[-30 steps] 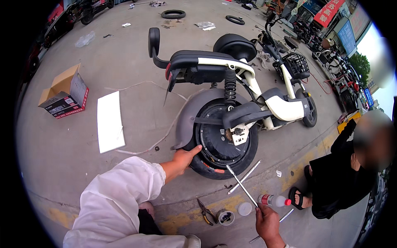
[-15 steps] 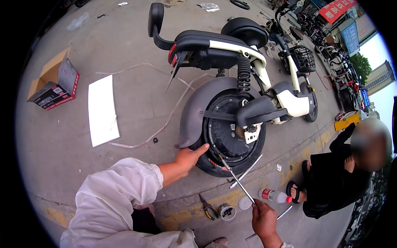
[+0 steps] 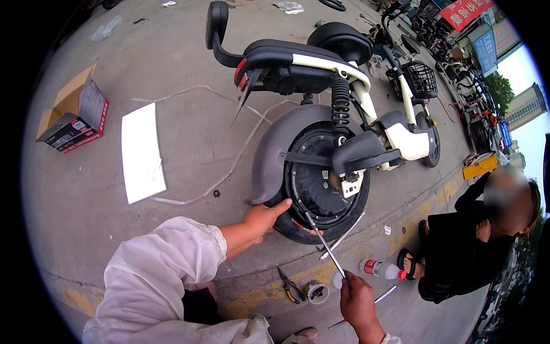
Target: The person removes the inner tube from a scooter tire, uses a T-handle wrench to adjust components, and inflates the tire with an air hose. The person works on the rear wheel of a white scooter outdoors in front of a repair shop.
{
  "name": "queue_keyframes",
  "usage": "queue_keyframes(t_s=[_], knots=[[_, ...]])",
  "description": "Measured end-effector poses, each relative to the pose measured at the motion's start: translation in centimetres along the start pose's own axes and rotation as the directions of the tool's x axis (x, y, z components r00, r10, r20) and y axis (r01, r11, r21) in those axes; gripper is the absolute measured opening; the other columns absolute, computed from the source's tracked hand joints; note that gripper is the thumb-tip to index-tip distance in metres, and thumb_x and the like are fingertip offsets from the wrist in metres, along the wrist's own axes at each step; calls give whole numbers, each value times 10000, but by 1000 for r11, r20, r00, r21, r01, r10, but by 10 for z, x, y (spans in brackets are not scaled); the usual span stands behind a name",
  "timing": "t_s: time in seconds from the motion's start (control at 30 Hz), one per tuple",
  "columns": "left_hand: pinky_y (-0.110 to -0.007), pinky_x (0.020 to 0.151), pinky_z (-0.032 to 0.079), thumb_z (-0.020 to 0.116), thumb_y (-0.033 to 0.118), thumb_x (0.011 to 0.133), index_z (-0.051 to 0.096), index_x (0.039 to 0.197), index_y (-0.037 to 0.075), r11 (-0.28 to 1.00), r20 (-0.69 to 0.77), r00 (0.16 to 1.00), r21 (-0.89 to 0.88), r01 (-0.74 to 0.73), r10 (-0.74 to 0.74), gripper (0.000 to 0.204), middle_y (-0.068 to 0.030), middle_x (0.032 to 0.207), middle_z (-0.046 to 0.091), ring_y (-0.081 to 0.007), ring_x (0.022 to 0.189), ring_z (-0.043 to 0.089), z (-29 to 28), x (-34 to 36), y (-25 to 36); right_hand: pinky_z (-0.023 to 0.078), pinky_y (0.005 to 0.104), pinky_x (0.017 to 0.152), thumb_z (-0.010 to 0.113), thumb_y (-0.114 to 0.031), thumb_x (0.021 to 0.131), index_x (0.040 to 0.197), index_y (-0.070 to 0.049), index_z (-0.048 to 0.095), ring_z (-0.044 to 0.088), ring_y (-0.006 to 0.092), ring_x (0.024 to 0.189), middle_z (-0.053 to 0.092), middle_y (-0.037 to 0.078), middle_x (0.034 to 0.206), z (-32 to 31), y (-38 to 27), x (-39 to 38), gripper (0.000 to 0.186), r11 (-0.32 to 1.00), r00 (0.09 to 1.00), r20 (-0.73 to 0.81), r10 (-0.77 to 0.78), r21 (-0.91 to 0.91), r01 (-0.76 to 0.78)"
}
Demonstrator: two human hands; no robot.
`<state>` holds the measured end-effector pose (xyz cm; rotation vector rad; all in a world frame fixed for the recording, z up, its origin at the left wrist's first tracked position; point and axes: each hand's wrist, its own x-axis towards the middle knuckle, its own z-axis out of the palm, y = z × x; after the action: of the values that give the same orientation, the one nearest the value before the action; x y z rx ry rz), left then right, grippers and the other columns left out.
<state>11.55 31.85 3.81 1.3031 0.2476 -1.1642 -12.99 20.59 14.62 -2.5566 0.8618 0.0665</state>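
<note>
A white and black electric scooter (image 3: 404,146) lies ahead of me, its rear wheel nearest. My left hand (image 3: 260,225) grips the rear tyre (image 3: 290,228) at its near left edge, thumb on the sidewall and fingers partly hidden around it. In my right hand (image 3: 359,304) is a long metal tyre lever (image 3: 326,245), held by its near end. Its far tip meets the wheel where the tyre borders the black hub (image 3: 314,179). A second metal lever (image 3: 345,234) slants beside the tyre, and a third metal rod (image 3: 366,307) lies on the ground by my right hand.
Pliers (image 3: 290,285), a small tub (image 3: 318,294) with dark bits and a plastic bottle (image 3: 382,269) are close in front. A person in black (image 3: 467,249) crouches at right. A white sheet (image 3: 143,157) and an open cardboard box (image 3: 77,114) are at left.
My right hand has shifted left, swinging the lever's near end with it, while the tip stays at the tyre's inner edge. My left hand keeps its place on the tyre.
</note>
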Motion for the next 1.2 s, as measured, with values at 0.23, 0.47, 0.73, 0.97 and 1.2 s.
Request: queue_keyframes(t_s=[0.23,0.47,0.73,0.97,1.2], knots=[[-433,937,426,686,444,810,554,1171,36,996,56,996,-59,73,-70,561,-83,1126,621,-228,1063,580,-1,9,-4,444,290,567,540,-122,911,1016,15,628,560,166,593,591,99,663,29,18,-16,194,847,950,234,206,444,-292],[-410,811,510,721,456,774,587,1081,-10,994,-38,999,-105,-27,23,573,-105,1007,665,-213,882,656,9,9,-6,425,260,552,547,-133,916,962,13,648,505,109,580,565,60,633,59,18,-27,183,744,943,163,290,581,-329],[-353,635,509,717,468,773,603,1037,39,998,-102,993,-6,-63,62,517,-73,913,679,-178,769,664,8,19,-11,414,239,567,544,-126,924,955,25,652,490,76,613,569,28,666,74,8,-33,188,800,955,21,294,542,-258],[-376,640,516,709,433,794,561,1106,58,998,-121,991,-9,-57,55,510,-66,953,673,-189,775,666,11,13,-6,408,240,558,550,-125,924,952,18,654,485,72,613,569,22,667,83,9,-34,180,830,958,-40,284,510,-225],[-454,783,509,695,405,814,481,1217,58,998,-85,994,-17,-64,62,573,-88,1090,628,-221,931,641,21,4,-3,402,225,557,544,-129,931,973,4,664,480,53,625,563,-13,680,105,5,-43,183,683,926,34,376,665,-302]])
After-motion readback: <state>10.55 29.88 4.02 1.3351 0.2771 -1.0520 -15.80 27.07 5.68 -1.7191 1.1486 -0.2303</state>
